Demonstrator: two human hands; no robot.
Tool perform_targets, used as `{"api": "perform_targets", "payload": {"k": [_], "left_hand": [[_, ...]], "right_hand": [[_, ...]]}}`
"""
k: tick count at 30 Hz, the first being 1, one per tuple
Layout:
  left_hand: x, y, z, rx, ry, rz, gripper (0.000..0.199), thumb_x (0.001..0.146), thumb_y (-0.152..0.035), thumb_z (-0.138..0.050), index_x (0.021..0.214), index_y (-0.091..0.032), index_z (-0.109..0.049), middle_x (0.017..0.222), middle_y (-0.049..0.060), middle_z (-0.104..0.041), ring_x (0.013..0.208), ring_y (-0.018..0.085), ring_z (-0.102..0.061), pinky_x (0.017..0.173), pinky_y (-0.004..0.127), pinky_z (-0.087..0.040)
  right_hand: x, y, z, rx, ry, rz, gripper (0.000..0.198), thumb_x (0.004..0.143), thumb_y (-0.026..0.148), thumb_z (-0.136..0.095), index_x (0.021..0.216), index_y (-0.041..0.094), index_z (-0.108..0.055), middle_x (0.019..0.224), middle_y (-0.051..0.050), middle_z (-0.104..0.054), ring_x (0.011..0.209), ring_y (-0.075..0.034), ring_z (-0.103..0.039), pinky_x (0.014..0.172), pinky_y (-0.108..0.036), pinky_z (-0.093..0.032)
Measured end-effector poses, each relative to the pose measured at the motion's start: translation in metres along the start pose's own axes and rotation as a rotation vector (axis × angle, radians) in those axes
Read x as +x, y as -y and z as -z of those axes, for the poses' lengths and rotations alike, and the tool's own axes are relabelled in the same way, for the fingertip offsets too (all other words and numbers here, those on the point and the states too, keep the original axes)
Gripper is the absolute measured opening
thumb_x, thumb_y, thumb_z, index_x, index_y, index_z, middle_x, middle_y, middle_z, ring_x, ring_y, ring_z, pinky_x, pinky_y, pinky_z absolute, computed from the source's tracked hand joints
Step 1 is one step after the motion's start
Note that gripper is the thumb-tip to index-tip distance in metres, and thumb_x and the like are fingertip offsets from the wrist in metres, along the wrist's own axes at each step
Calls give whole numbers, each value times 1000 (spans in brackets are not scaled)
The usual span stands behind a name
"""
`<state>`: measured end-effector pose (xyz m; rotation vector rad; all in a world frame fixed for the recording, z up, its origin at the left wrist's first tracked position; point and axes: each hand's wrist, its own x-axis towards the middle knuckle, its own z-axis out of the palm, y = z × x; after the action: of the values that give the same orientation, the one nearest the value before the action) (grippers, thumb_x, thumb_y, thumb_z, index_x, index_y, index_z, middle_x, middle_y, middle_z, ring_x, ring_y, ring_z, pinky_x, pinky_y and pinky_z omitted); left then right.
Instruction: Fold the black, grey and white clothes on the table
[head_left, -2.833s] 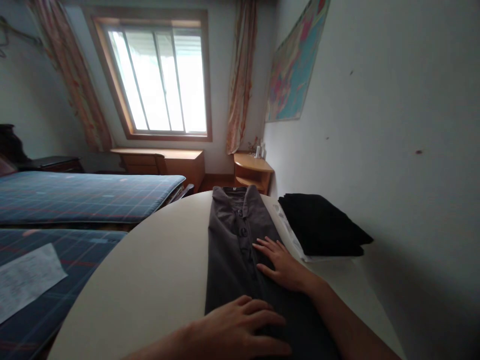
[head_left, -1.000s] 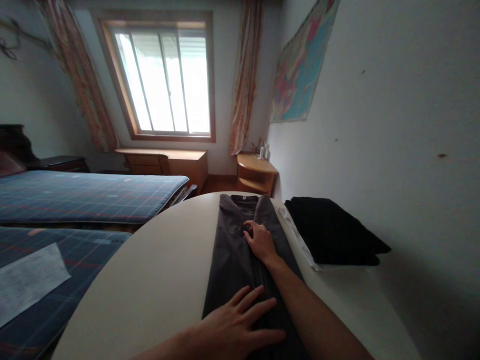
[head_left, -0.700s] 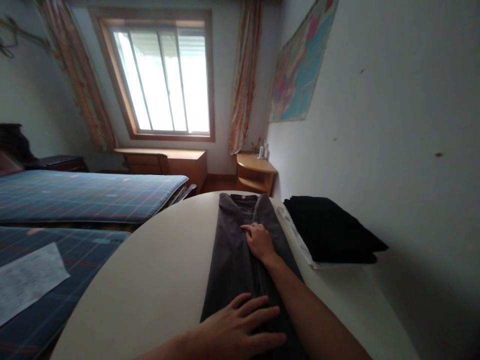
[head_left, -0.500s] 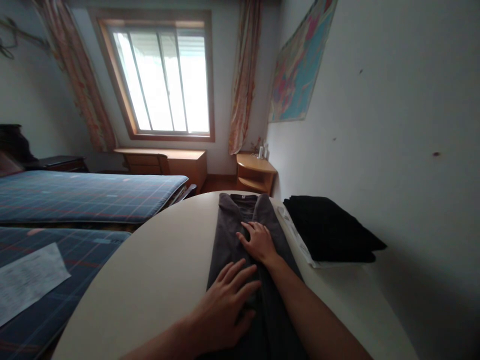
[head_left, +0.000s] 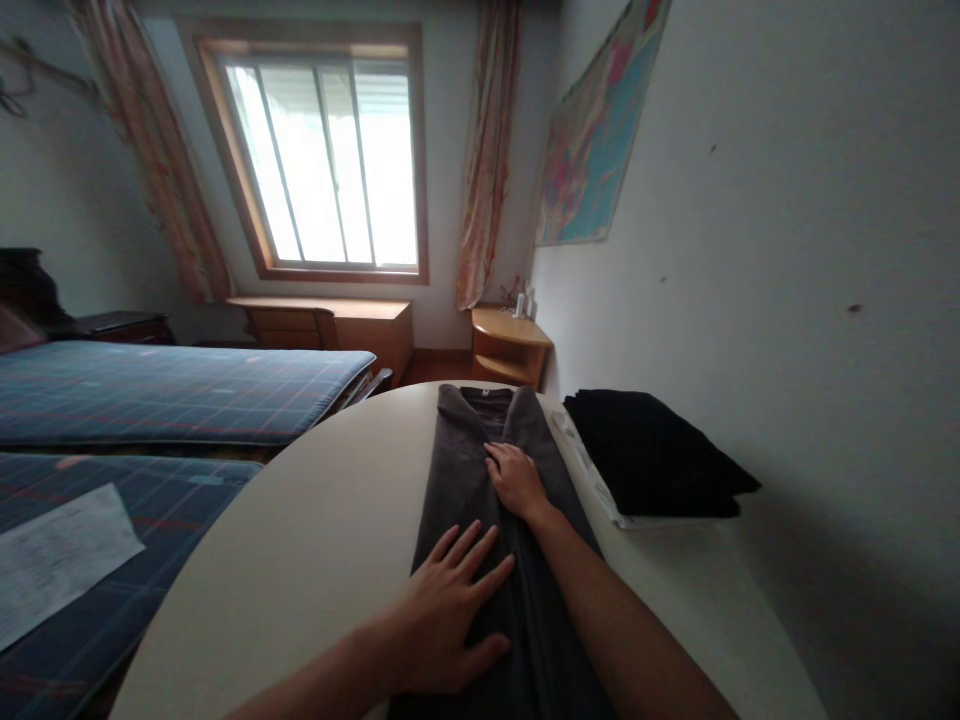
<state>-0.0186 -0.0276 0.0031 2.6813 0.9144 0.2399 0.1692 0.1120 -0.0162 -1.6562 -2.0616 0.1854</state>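
Note:
A dark grey collared shirt [head_left: 465, 480], folded into a long narrow shape, lies on the round pale table [head_left: 322, 510] with its collar at the far end. My left hand [head_left: 454, 600] rests palm down on the shirt's near left part, fingers spread and thumb apart. Farther up, near the front strip below the collar, my right hand [head_left: 517, 480] lies on the cloth with its fingers slightly bent and closer together. Neither hand lifts any fabric. My right forearm covers part of the shirt's right side.
A folded black garment [head_left: 652, 450] lies on a white one [head_left: 592, 470] at the table's right, beside the wall. On the left are blue plaid mattresses [head_left: 172, 395], the nearer one bearing a sheet of paper [head_left: 67, 560]. A corner shelf [head_left: 510, 330] and a desk [head_left: 375, 315] stand beyond.
My left hand has shifted slightly left and its fingers have spread flatter on the shirt. The right hand's fingers and thumb have drawn in a little.

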Motion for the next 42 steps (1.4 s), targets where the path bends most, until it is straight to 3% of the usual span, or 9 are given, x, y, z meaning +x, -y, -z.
{"api": "perform_targets", "payload": {"k": [4, 9, 13, 20, 28, 31, 34, 37, 42], "left_hand": [[1, 0, 4, -23, -8, 8, 78, 85, -44, -65, 154, -34, -30, 164, 5, -20, 150, 36, -17, 119, 62, -19], [7, 10, 8, -22, -162, 71, 49, 94, -33, -52, 143, -29, -48, 150, 1, -49, 143, 27, -37, 118, 50, -30], [12, 23, 6, 9, -205, 115, 48, 93, -35, -54, 141, -28, -51, 151, 4, -47, 141, 28, -38, 118, 50, -30], [7, 13, 20, 20, -135, 89, 52, 83, -41, -68, 133, -35, -58, 140, 4, -56, 130, 32, -47, 108, 52, -39], [-1, 0, 32, -15, -124, -29, 16, 93, -34, -55, 103, -27, -66, 96, 2, -69, 91, 21, -62, 86, 37, -50], [7, 12, 23, -51, -277, 45, 20, 94, -27, -53, 110, -26, -64, 114, 3, -68, 107, 22, -61, 96, 37, -49], [13, 33, 13, -47, -389, 140, 38, 91, -31, -57, 129, -28, -58, 142, 3, -55, 133, 26, -46, 112, 44, -38], [15, 54, 7, -40, -387, 218, 51, 92, -37, -56, 142, -29, -48, 151, 3, -47, 142, 26, -38, 119, 49, -28], [16, 71, 4, -36, -371, 290, 51, 91, -34, -56, 141, -28, -51, 152, 2, -46, 144, 25, -36, 122, 50, -23]], "right_hand": [[1, -6, 7, 17, 54, 63, 40, 100, 29, -42, 133, 17, -62, 143, -9, -56, 135, -20, -46, 115, -33, -32], [-25, -17, 30, -17, 155, 244, 44, 101, 40, -40, 139, 24, -56, 149, -8, -49, 140, -22, -41, 119, -44, -25], [-55, -22, 45, -50, 276, 332, 60, 95, 59, -45, 149, 32, -42, 161, -6, -31, 149, -27, -24, 120, -51, -17], [-83, -12, 53, -92, 372, 305, 68, 92, 66, -46, 152, 36, -36, 163, -5, -26, 151, -31, -14, 120, -54, -14], [-128, 6, 73, -47, 462, 269, 77, 83, 69, -57, 151, 39, -36, 161, -3, -29, 149, -34, -17, 119, -56, -18], [-121, 10, 77, -23, 460, 229, 68, 88, 68, -51, 148, 39, -41, 155, -4, -40, 145, -32, -28, 116, -54, -24], [-98, 11, 71, -13, 429, 193, 65, 94, 64, -41, 152, 34, -35, 153, -6, -43, 141, -30, -34, 114, -53, -27], [-70, 13, 61, -41, 412, 185, 67, 95, 62, -41, 153, 29, -32, 154, -10, -40, 140, -32, -33, 113, -54, -27], [-22, 27, 50, -86, 294, 51, 39, 98, 50, -43, 119, 22, -62, 121, -11, -66, 112, -28, -60, 96, -44, -41]]}}
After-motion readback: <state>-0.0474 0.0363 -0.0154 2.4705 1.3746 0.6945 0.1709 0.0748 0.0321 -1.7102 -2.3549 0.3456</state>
